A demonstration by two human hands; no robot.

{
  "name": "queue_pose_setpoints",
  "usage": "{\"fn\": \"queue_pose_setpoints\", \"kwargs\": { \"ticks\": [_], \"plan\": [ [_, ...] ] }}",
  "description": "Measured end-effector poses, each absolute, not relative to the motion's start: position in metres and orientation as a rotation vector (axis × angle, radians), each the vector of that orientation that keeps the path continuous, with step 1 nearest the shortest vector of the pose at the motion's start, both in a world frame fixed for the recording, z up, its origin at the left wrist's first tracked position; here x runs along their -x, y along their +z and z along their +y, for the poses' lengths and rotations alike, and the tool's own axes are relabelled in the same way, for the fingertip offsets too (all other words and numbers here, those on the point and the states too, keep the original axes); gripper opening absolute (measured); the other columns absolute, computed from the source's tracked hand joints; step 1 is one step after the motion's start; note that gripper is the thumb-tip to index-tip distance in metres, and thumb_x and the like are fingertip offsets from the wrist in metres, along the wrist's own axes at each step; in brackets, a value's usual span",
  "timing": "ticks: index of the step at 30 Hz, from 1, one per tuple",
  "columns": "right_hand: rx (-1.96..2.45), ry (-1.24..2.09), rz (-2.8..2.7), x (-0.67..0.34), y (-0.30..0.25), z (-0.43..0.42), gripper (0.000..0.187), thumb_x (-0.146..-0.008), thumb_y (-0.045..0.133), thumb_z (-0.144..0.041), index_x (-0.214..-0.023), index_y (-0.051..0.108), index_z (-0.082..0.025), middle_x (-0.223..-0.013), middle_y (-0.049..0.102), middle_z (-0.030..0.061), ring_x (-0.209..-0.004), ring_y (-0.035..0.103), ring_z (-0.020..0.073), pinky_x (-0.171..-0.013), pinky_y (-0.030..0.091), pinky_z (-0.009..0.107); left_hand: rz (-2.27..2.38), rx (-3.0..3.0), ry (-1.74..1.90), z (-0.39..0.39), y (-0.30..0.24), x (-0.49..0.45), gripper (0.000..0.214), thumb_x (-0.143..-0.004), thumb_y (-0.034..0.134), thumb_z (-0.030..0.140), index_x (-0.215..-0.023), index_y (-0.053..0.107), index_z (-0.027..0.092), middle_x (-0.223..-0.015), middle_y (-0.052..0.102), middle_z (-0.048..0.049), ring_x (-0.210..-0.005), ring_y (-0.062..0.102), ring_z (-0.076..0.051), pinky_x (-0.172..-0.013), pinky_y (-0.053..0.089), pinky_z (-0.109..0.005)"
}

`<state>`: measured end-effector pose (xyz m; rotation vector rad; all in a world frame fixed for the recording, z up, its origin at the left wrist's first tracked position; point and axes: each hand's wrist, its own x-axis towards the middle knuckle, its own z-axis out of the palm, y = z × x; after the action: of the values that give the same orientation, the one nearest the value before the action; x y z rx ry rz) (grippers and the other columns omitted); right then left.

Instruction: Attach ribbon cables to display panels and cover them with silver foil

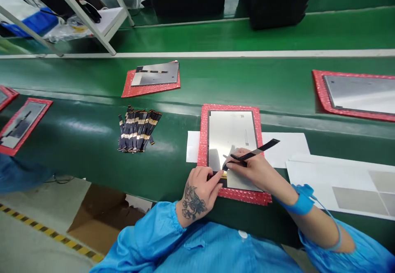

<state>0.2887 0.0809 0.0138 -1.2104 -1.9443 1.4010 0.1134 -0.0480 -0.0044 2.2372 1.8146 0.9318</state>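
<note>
A silver display panel lies on a red bubble-wrap sheet in front of me. Along the panel's lower left edge runs a black flex cable with a gold band. My left hand rests palm down there, fingers stretched, its index fingertip at the cable. My right hand is closed in a pen-like grip round what look like black tweezers, their back end sticking out to the upper right. A dark curved strip end shows at the right fingertips; its join is hidden.
To the left sits a pile of flex cables. Other panels on red wrap lie farther back, at the left and at the right. White sheets lie by my right arm. A blue wrist strap trails a cord.
</note>
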Motion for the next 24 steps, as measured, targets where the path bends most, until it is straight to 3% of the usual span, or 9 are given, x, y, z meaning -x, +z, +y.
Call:
{"fn": "queue_pose_setpoints", "kwargs": {
  "ticks": [3, 8, 18, 24],
  "plan": [
    [1.106, 1.406, -2.177, -0.286, 0.018, 0.085, 0.021, -0.084, 0.064, -0.040, -0.068, 0.069, -0.028, -0.075, 0.065, 0.0028, -0.067, 0.062, 0.0233, -0.062, 0.051, 0.036, 1.816, -2.280, 0.868, -0.049, -0.005, -0.118, 0.030, -0.098, 0.049, 0.022, -0.112, 0.076, 0.019, -0.086, 0.065, -0.0080, -0.079, 0.061, -0.020, -0.068, 0.050, -0.031],
    [1.061, 1.404, -2.303, -0.282, 0.025, 0.091, 0.012, -0.079, 0.064, -0.025, -0.069, 0.069, -0.028, -0.076, 0.066, 0.0025, -0.067, 0.063, 0.0234, -0.062, 0.049, 0.035, 1.783, -2.241, 0.880, -0.049, -0.003, -0.115, 0.028, -0.097, 0.053, 0.019, -0.111, 0.076, 0.020, -0.087, 0.064, -0.0073, -0.080, 0.060, -0.019, -0.069, 0.050, -0.030],
    [1.054, 1.386, -2.512, -0.275, 0.042, 0.086, 0.018, -0.087, 0.060, -0.004, -0.079, 0.066, -0.020, -0.092, 0.064, 0.0068, -0.076, 0.063, 0.0201, -0.064, 0.053, 0.031, 1.783, -2.249, 0.930, -0.054, -0.002, -0.113, 0.027, -0.092, 0.057, 0.010, -0.106, 0.077, 0.022, -0.090, 0.065, -0.0062, -0.085, 0.060, -0.018, -0.074, 0.052, -0.029],
    [1.037, 1.361, -2.532, -0.276, 0.041, 0.084, 0.020, -0.089, 0.059, -0.003, -0.077, 0.059, -0.019, -0.087, 0.056, 0.0037, -0.072, 0.055, 0.0171, -0.059, 0.047, 0.029, 1.772, -2.268, 0.875, -0.054, 0.001, -0.113, 0.026, -0.095, 0.056, 0.011, -0.107, 0.077, 0.021, -0.092, 0.064, -0.0068, -0.088, 0.059, -0.018, -0.078, 0.051, -0.028]
  ]
}}
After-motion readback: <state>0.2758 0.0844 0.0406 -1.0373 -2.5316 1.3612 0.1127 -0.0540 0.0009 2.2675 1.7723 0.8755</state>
